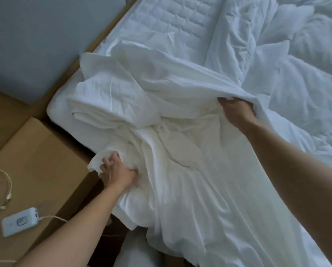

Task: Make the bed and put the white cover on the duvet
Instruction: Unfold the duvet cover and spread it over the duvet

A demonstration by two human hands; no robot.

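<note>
A crumpled white cover (pixel 161 116) lies bunched across the near left part of the bed. My left hand (pixel 117 172) grips a corner of it at the bed's left edge. My right hand (pixel 236 110) holds a fold of the same cover further in, lifting its edge. The puffy white duvet (pixel 305 83) is heaped on the right side of the bed. At the top, the bare quilted mattress (pixel 171 18) shows.
A wooden bedside surface (pixel 37 151) stands left of the bed, with a white charger block (pixel 20 222) and a coiled cable (pixel 1 187) on it. A grey padded headboard (pixel 32 41) fills the upper left.
</note>
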